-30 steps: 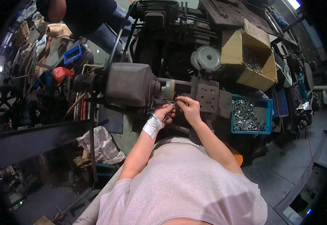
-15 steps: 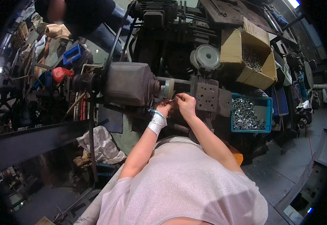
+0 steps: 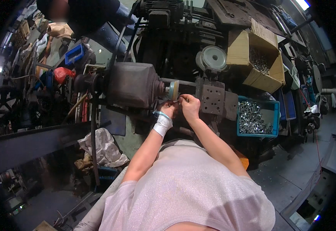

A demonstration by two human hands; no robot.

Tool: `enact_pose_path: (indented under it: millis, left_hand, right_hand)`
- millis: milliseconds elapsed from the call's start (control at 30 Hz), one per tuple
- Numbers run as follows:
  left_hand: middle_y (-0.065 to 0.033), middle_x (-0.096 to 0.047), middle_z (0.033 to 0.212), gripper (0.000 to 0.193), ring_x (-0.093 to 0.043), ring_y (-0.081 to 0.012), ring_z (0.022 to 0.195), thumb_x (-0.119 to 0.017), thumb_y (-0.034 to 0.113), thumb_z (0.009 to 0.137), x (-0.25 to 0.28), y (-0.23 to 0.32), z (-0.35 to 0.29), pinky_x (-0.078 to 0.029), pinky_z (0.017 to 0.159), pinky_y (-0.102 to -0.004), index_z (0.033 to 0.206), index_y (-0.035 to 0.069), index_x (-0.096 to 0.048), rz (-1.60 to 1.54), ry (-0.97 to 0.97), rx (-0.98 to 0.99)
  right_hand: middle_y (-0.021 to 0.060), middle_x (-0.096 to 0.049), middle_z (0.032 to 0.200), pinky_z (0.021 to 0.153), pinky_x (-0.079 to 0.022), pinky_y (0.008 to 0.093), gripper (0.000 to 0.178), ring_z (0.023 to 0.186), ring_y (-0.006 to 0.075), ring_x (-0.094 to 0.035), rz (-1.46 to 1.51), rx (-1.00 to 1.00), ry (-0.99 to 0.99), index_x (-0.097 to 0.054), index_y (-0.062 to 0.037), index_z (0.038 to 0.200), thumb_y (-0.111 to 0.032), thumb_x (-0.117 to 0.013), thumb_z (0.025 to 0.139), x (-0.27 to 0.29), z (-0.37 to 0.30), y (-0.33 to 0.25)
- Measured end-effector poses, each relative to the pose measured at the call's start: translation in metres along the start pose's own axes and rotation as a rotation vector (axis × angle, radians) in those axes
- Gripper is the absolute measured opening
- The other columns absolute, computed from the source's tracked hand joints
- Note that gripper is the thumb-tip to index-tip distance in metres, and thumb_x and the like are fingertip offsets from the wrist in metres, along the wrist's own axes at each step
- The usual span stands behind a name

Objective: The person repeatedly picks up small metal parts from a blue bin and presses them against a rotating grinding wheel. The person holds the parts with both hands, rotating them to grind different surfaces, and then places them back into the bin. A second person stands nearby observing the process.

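Observation:
Both of my hands meet just below a small grinding wheel (image 3: 174,91) with a pale rim, fixed on the spindle of a dark machine housing (image 3: 131,85). My left hand (image 3: 168,109), with a white wrap (image 3: 163,125) around its wrist, has its fingers curled close under the wheel. Beside it, my right hand (image 3: 191,107) is closed in a pinch, fingertips near the wheel's lower edge. Whatever lies between the fingers is too small and dark to make out. I cannot tell whether it touches the wheel.
Right of my hands is a steel block with holes (image 3: 213,98), a round metal disc (image 3: 214,57) behind it. A teal bin (image 3: 257,135) holds many shiny metal parts (image 3: 252,117). Behind that stands an open cardboard box (image 3: 237,48). Someone in dark clothes (image 3: 91,15) is at the far left.
My right hand has shifted very slightly down and left, its fingers still pinched. The left hand stays nearly in place under the wheel.

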State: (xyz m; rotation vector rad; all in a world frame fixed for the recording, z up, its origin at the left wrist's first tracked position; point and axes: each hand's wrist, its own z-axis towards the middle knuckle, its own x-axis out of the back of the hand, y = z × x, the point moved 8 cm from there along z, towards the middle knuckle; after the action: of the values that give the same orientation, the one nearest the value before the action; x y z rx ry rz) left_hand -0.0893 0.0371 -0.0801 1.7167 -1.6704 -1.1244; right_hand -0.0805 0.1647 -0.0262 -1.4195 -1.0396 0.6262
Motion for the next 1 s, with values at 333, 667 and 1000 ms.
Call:
enact_pose_path:
  millis: [333, 667, 1000]
  left_hand:
    - [-0.0043, -0.058, 0.086, 0.033, -0.054, -0.0109, 0.070, -0.045, 0.036, 0.087, -0.009, 0.002, -0.043, -0.040, 0.050, -0.0213, 0.101, 0.006, -0.050, -0.430, -0.349, 0.297]
    - [-0.0106, -0.059, 0.090, 0.031, -0.057, -0.0169, 0.070, -0.038, 0.029, 0.090, 0.001, -0.012, -0.040, -0.045, 0.048, -0.0277, 0.104, 0.002, -0.049, -0.400, -0.238, 0.216]
    - [-0.0146, -0.058, 0.097, 0.035, -0.056, -0.0215, 0.079, -0.033, 0.029, 0.092, 0.003, -0.019, -0.041, -0.047, 0.065, -0.0312, 0.104, -0.001, -0.048, -0.439, -0.064, 0.237]
  right_hand:
    - [0.0042, -0.051, 0.063, 0.042, -0.033, 0.0220, 0.010, 0.048, 0.0127, -0.046, 0.985, -0.632, -0.290, -0.053, -0.0057, 0.074, -0.015, -0.052, 0.078, 0.008, -0.030, -0.006]
    - [0.0030, -0.058, 0.066, 0.039, -0.027, 0.0160, 0.012, 0.049, 0.0031, -0.043, 0.193, -0.307, -0.551, -0.060, -0.0036, 0.080, -0.012, -0.065, 0.072, 0.002, -0.047, -0.015]
    - [0.0091, -0.059, 0.073, 0.059, -0.047, 0.0351, 0.020, 0.069, 0.0265, -0.059, -0.519, 0.480, -0.543, -0.062, -0.0101, 0.081, -0.020, -0.064, 0.064, -0.011, -0.074, -0.067]
